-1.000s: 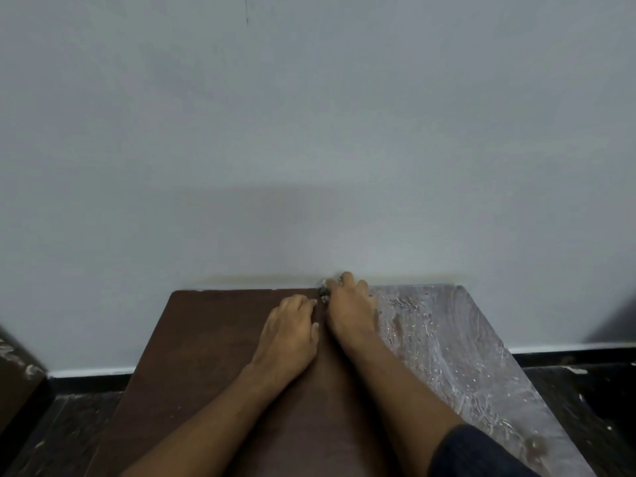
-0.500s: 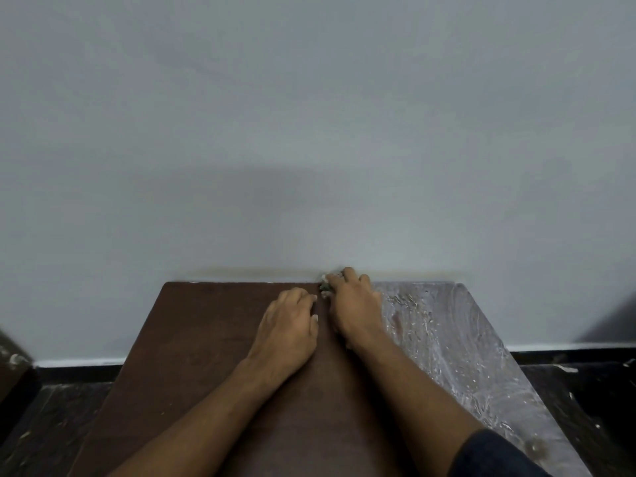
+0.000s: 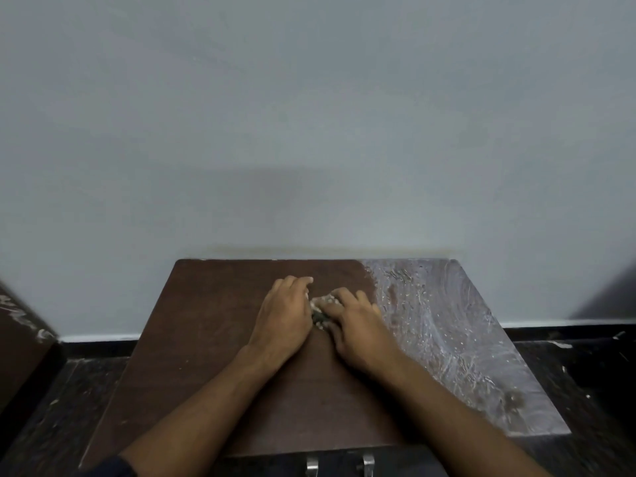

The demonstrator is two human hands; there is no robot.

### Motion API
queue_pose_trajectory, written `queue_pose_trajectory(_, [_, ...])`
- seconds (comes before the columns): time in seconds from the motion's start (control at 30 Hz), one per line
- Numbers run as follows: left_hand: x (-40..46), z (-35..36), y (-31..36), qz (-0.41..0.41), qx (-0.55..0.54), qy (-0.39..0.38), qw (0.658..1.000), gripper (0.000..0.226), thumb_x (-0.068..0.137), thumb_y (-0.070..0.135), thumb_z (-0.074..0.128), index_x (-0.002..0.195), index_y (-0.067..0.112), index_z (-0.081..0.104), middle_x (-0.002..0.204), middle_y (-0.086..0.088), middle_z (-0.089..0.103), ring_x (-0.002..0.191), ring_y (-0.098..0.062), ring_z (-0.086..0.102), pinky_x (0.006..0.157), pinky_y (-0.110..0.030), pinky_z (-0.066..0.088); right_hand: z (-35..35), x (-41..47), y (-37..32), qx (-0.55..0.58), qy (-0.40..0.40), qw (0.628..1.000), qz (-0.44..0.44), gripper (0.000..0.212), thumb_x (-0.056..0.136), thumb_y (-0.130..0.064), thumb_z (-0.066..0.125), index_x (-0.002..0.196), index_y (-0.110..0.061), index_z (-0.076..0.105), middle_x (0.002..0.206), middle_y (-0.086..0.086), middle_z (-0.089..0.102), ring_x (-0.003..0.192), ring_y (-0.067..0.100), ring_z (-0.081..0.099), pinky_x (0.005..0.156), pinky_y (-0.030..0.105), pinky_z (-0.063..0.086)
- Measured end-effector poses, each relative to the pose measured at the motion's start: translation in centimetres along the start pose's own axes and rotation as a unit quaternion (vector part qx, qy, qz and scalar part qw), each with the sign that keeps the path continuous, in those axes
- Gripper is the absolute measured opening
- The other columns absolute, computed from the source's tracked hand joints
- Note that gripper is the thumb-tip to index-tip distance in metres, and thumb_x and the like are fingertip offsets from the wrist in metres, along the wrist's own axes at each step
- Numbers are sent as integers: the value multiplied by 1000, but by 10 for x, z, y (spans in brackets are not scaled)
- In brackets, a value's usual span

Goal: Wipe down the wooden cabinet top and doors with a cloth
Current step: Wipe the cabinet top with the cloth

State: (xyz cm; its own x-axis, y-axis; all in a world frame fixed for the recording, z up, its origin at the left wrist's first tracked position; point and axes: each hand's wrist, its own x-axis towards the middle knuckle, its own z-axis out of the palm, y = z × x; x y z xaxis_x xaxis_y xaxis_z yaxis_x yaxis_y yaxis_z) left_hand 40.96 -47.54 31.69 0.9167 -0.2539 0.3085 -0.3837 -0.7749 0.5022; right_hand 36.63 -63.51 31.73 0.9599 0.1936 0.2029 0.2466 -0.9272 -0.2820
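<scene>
Cloth (image 3: 320, 309) bunched between both hands (image 3: 358, 327), pressed onto cabinet top (image 3: 206, 339).

Matt dark wooden cabinet top (image 3: 206, 356) (right part (image 3: 447, 332) whitish, streaky).

Pale wall (image 3: 309, 115) above dark speckled floor (image 3: 585, 366)

Both hands, left (image 3: 283, 316) and right (image 3: 358, 325), lie palm-down, side by side.
</scene>
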Motion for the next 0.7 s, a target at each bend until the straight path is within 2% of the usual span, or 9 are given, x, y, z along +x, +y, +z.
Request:
queue_pose_trajectory(0.17, [-19, -9, 8, -8, 12, -26, 1000, 37, 98, 16, 48, 133, 11, 59, 118, -6, 63, 110, -28, 55, 99, -42, 46, 6, 40, 6, -27, 16, 992, 120, 45, 98, -23, 50, 141, -32, 51, 137, 0, 47, 119, 28, 42, 95, 49, 45])
queue_pose_trajectory(0.23, [-26, -14, 10, -11, 14, -10, 1000, 38, 97, 15, 49, 134, 11, 57, 118, -6, 63, 109, -28, 55, 98, -43, 46, 4, 28, -5, -22, 11, 994, 106, 44, 97, -24, 50, 140, -32, 51, 136, -1, 47, 118, 27, 43, 95, 49, 44])
queue_pose_trajectory(0.37, [-39, -14, 13, 1, -3, -7, 1000, 35, 99, 13, 47, 131, 12, 59, 121, -4, 63, 111, -24, 55, 99, -39, 46, -5, -44, -30, 13, -6, 1000, -10, 41, 99, -29, 48, 139, -36, 49, 132, -5, 45, 112, 22, 43, 89, 44, 43])
queue_pose_trajectory(0.43, [-44, -13, 16, 11, -12, -11, 1000, 31, 99, 14, 48, 127, 13, 62, 118, -2, 64, 111, -21, 55, 99, -38, 47, -11, -70, -27, 16, -4, 999, -33, 40, 100, -31, 47, 140, -36, 49, 132, -6, 46, 111, 20, 44, 90, 42, 44])
queue_pose_trajectory(0.63, [-53, -20, 23, 8, 18, -30, 999, 28, 98, 17, 49, 121, 18, 65, 114, 0, 64, 110, -19, 55, 99, -34, 47, -14, -25, -2, -35, -13, 997, 66, 43, 100, -29, 51, 143, -34, 49, 136, 0, 46, 118, 27, 45, 97, 48, 43])
queue_pose_trajectory(0.7, [-55, -22, 23, 8, 17, -21, 1000, 28, 97, 16, 51, 120, 16, 66, 114, -1, 64, 110, -21, 55, 99, -34, 46, -12, -27, -9, -23, -13, 997, 68, 44, 99, -28, 51, 143, -33, 50, 135, 0, 46, 116, 27, 44, 97, 49, 44])
